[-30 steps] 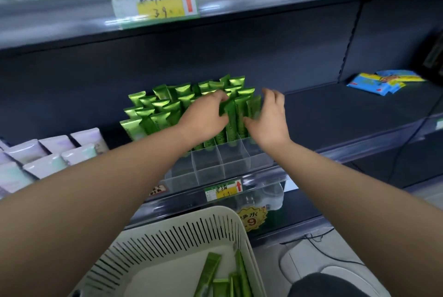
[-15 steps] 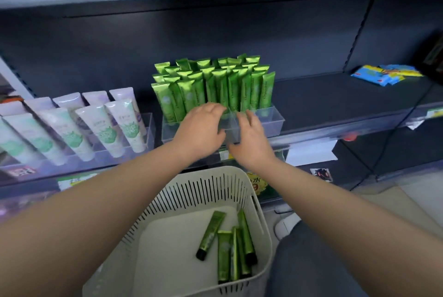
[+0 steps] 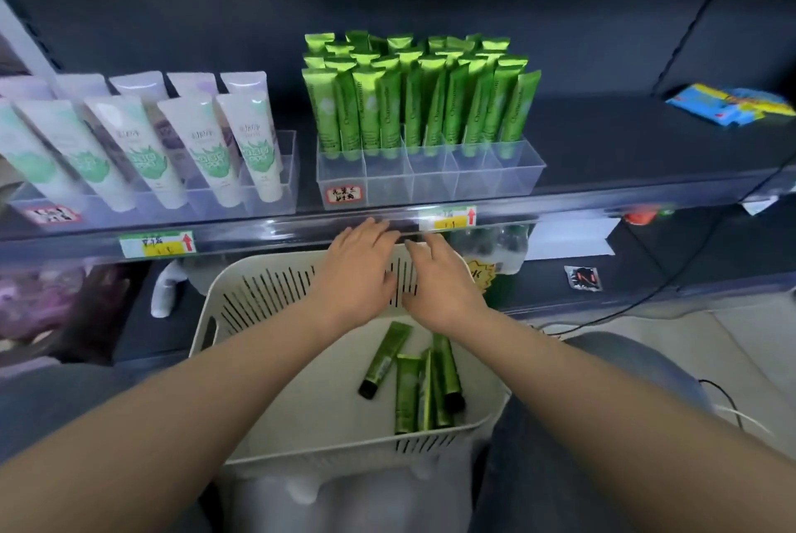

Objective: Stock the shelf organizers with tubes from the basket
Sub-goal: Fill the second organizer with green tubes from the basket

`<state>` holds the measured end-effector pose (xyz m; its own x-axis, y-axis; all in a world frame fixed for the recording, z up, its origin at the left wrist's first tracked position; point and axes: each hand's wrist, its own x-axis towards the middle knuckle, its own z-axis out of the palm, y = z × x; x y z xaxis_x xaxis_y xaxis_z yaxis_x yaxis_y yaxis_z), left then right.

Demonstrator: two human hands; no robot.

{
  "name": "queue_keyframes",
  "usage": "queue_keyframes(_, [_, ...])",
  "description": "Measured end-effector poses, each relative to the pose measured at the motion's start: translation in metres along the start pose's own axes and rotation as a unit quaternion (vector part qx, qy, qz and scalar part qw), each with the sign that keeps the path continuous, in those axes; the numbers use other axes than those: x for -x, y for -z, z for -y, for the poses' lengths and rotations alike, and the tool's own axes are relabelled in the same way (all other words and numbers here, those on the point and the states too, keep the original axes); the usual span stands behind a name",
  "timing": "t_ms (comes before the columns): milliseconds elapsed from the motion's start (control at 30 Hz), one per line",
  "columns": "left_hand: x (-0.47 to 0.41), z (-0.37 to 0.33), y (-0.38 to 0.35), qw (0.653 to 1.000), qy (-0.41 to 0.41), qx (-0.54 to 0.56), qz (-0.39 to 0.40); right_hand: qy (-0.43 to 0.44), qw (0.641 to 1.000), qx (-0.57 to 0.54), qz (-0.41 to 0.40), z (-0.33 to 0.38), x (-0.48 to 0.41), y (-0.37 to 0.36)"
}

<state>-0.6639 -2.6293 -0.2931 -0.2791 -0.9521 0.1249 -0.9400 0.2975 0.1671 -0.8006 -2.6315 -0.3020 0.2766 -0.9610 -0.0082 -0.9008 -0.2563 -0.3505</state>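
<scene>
One dark shelf (image 3: 624,153) stood above one white basket (image 3: 267,287). It carried two clear organizers, the left organizer (image 3: 289,170) and the right organizer (image 3: 430,183). The left hand (image 3: 359,274) and right hand (image 3: 441,287) hovered over the basket's far rim, fingers straight, grasping nothing. About ten white tubes (image 3: 206,145) filled the left organizer. Packed green tubes (image 3: 413,102) stood behind the right organizer's five empty front cells. Four or five loose tubes (image 3: 407,392) lay in the basket.

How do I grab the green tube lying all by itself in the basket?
Probably pinch the lone tube across its middle, coming straight down from above. It lies flat on the basket floor, cap end nearest you, with bare floor on both long sides, so there is room to pinch. The other tubes lie bunched to its right.
</scene>
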Motion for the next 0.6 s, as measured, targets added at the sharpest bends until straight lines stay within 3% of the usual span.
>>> queue_keyframes(300, [0.02, 0.017, -0.073, 0.993, 0.048, 0.079, 0.071, -0.048, 0.986, -0.003, 0.157, -0.011, -0.002, -0.056])
queue_keyframes(600, [0.023, 0.036, -0.135, 0.968, 0.115, 0.153, 0.163, -0.111, 0.95, 0.051, 0.288, -0.032, -0.024, -0.104])
